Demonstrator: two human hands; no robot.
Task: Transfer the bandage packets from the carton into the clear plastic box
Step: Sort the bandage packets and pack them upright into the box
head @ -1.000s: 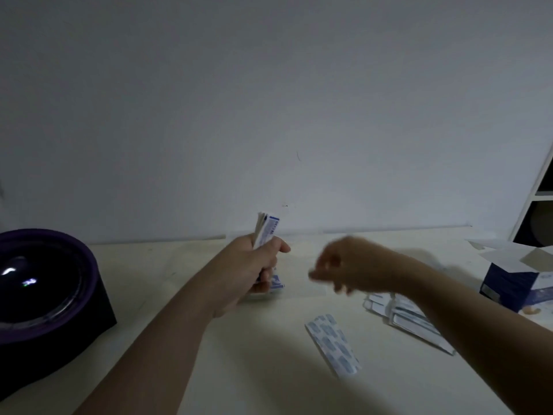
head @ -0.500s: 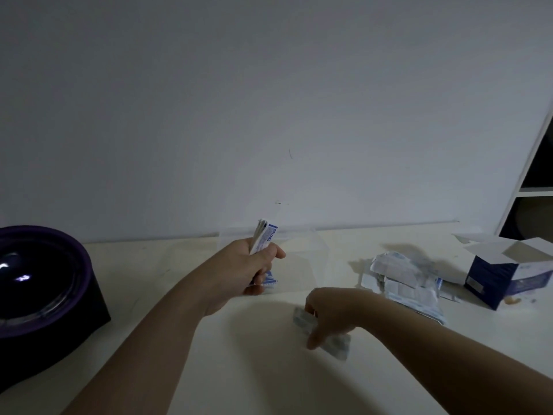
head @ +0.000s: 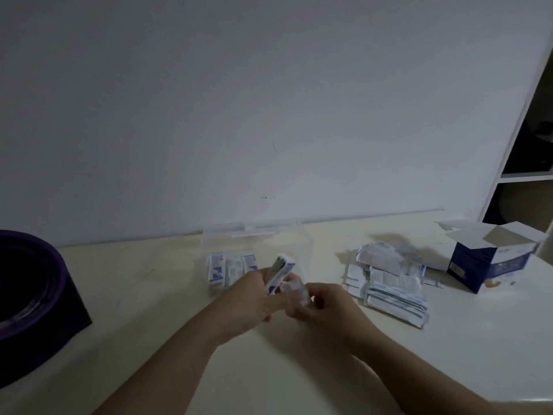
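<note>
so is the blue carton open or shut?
Open. The carton has its white top flaps spread outward, and its inside shows from above.

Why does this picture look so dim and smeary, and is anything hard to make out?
Head view: the room is dimly lit and greyish; the clear plastic box nearly vanishes against the wall; the packet in the right hand is motion-blurred, while the left hand's stack is sharper; soft shadows fall behind the loose pile; the wide lens tilts the shelf.

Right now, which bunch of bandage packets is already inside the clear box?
The upright packets behind the hands, standing inside the clear plastic box. The loose pile lies on the table beside the carton.
</note>
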